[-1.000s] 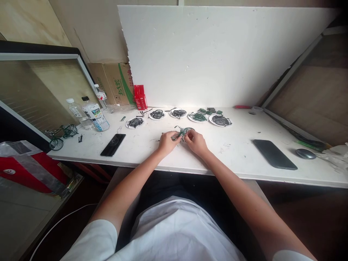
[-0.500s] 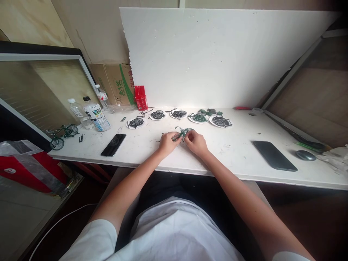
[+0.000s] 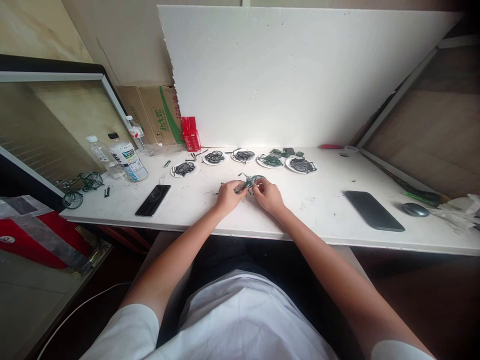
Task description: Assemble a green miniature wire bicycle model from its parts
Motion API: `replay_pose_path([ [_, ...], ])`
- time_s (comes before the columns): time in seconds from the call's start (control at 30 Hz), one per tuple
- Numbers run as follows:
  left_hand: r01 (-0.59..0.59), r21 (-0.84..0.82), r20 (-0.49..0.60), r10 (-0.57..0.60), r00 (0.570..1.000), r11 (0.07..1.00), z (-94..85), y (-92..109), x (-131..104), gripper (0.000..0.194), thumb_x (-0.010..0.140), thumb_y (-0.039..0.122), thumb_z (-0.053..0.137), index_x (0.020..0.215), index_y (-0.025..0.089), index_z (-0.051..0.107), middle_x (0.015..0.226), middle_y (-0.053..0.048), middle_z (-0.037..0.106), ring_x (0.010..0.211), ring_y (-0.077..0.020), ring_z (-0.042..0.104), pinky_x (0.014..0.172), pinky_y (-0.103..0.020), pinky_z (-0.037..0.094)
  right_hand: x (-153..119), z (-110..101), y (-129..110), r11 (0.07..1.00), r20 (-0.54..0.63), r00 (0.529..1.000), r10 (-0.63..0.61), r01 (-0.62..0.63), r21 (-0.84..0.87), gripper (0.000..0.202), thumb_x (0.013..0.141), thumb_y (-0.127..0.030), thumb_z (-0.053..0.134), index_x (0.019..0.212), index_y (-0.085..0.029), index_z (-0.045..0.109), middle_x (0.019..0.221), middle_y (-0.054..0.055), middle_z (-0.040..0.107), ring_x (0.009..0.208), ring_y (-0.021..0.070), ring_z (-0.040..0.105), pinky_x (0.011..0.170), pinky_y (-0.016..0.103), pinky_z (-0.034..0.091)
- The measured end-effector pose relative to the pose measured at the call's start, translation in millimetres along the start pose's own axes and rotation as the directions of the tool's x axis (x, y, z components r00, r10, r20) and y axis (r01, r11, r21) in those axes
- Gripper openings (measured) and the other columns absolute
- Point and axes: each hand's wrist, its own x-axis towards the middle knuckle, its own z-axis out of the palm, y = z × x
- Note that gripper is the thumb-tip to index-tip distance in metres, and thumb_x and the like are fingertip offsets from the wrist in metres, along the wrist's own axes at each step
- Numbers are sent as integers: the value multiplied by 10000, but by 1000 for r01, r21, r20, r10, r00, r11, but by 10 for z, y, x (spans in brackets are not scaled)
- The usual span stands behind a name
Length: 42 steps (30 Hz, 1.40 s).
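Between my hands, above the white table [image 3: 315,210], is a small green model bicycle [image 3: 248,181], partly hidden by fingers. My left hand [image 3: 229,195] is closed on its left side. On its right side, my right hand [image 3: 269,194] pinches it with thumb and fingers. Behind my hands, white plates hold dark small parts [image 3: 184,169], and one plate holds green parts [image 3: 270,160]. Another green model bicycle [image 3: 82,188] stands at the table's left end.
A phone [image 3: 153,200] lies left of my hands. Plastic bottles [image 3: 129,159] and a red box [image 3: 191,134] stand at the back left. To the right are a black flat object [image 3: 374,210] and a mouse [image 3: 415,209]. A white board [image 3: 300,75] rises behind the table.
The whole view has shifted slightly, so the table's contents appear a little further left. Both hands keep their hold on the model, with the right fingers slightly changed.
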Motion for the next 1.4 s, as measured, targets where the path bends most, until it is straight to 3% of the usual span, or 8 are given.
replay_pose_path([
  [0.1, -7, -4, -3, 7, 1000, 1000, -2, -5, 2, 101, 919, 278, 759, 939, 195, 812, 902, -56, 820, 798, -189, 730, 749, -286, 552, 0, 12, 16, 1000, -6, 1000, -20, 20, 17, 201, 944, -432, 583, 1014, -249, 629, 709, 12, 691, 636, 217, 600, 626, 321, 344],
  [0.23, -13, 12, -3, 13, 1000, 1000, -14, 7, 2, 104, 921, 287, 759, 931, 197, 811, 886, -52, 815, 784, -185, 723, 745, -285, 550, 2, 21, 45, 999, -5, 999, -42, 42, 8, 237, 991, -451, 517, 1023, -244, 626, 720, 24, 696, 626, 217, 591, 625, 322, 340],
  [0.4, -13, 0, -3, 13, 1000, 1000, -27, 36, -4, 95, 923, 267, 762, 963, 199, 816, 906, -52, 823, 805, -186, 734, 776, -285, 561, 3, 8, 35, 999, 20, 999, -49, 49, -1, 325, 1053, -476, 418, 896, -251, 593, 748, 53, 702, 652, 229, 607, 647, 330, 359],
  [0.53, -17, 2, -18, 17, 1000, 1000, -20, 38, -6, 77, 917, 253, 772, 953, 200, 814, 906, -46, 824, 803, -182, 738, 768, -275, 556, 8, 3, 19, 998, 10, 999, -49, 48, 29, 369, 1082, -469, 372, 898, -247, 601, 785, 68, 720, 693, 241, 636, 687, 342, 398],
  [0.8, -37, -4, -65, 37, 997, 999, -14, 34, 0, 83, 909, 220, 783, 982, 196, 816, 939, -56, 833, 820, -188, 754, 779, -283, 572, -2, -1, 18, 990, -43, 993, -106, 109, 90, 241, 1007, -452, 525, 967, -233, 617, 853, 68, 733, 726, 233, 628, 690, 341, 418],
  [1.07, -55, -27, -66, 54, 996, 998, -29, 56, -5, 68, 912, 210, 774, 967, 198, 810, 944, -53, 833, 839, -191, 758, 786, -285, 562, 18, 21, 46, 991, -23, 993, -119, 120, 55, 411, 1088, -506, 388, 871, -237, 610, 806, 70, 689, 719, 234, 587, 687, 353, 391],
  [1.23, -37, -16, -70, 35, 997, 999, -42, 73, -1, 67, 916, 214, 770, 965, 192, 809, 925, -58, 830, 811, -188, 750, 764, -282, 559, 25, 28, 61, 981, -97, 981, -167, 175, 80, 264, 1031, -460, 544, 956, -229, 648, 963, 91, 732, 896, 257, 630, 812, 377, 465],
  [1.4, -52, -23, -59, 50, 997, 998, -48, 87, -4, 83, 928, 221, 765, 988, 189, 814, 966, -69, 838, 844, -192, 766, 799, -288, 577, 29, 36, 82, 978, -96, 979, -180, 189, 87, 222, 1024, -427, 554, 972, -231, 646, 953, 90, 725, 902, 260, 629, 803, 377, 477],
])
